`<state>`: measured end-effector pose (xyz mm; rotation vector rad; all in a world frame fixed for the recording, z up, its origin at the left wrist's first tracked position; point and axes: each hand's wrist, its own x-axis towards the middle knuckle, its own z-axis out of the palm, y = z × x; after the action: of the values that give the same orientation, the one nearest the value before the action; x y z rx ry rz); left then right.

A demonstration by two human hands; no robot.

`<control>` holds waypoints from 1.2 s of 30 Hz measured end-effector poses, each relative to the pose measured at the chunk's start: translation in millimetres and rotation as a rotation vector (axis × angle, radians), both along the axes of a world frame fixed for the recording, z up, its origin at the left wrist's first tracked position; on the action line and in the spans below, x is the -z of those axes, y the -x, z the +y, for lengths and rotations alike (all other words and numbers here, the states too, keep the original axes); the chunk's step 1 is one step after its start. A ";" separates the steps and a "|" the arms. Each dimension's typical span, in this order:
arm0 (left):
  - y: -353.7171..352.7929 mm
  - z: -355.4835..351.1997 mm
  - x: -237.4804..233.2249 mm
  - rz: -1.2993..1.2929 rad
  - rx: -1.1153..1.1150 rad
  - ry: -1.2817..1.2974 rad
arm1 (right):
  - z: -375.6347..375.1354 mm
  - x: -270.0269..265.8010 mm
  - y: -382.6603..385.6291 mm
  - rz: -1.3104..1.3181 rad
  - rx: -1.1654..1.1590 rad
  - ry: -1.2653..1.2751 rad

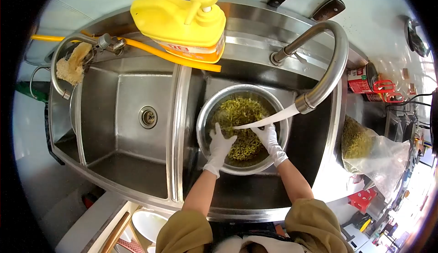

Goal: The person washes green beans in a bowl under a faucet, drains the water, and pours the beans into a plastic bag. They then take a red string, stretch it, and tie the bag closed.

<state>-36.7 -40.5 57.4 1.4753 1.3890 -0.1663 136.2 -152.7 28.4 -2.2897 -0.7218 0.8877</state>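
Note:
A round metal bowl [203, 109] stands in the right sink basin, holding water and a mass of small yellow-green plant bits [244, 145]. I wear thin white gloves. My left hand [220, 147] is at the bowl's left side, fingers spread, their tips among the floating bits. Opposite it, my right hand [268, 139] reaches over the right rim with fingers stretched into the bowl, its fingertips partly hidden by water. From the curved faucet [340, 61], a white stream of water [278, 116] runs into the bowl between my hands.
To the left lies a second basin [141, 93] with a drain. A yellow pump jug [182, 22] and a yellow hose [155, 50] rest along the back ledge. Two knives hang on the wall behind. At right sits a plastic bag [376, 155] with more green bits.

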 end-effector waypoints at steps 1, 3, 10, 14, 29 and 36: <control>-2.9 2.2 -27.0 0.262 0.148 -0.077 | -4.7 -1.2 3.7 -0.088 0.015 0.111; -3.3 -7.3 -13.8 0.298 0.155 0.016 | -12.7 5.0 17.9 -0.049 0.049 0.291; 3.5 -18.0 31.2 -0.294 -0.319 0.327 | 11.3 -6.7 44.6 0.870 0.450 -0.154; -4.1 18.0 18.6 -0.100 -0.021 -0.059 | 12.7 27.5 19.3 0.290 0.181 -0.287; 13.5 -12.4 -1.3 0.164 1.019 -0.267 | -15.4 -29.0 56.4 -0.306 -0.578 0.412; 1.7 25.4 -25.0 -0.401 -0.560 0.465 | 71.7 -37.8 58.5 1.299 0.856 -0.294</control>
<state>-38.3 -15.1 82.5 0.6575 1.2685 0.1493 77.7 -80.9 66.3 -1.0996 0.6103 1.3621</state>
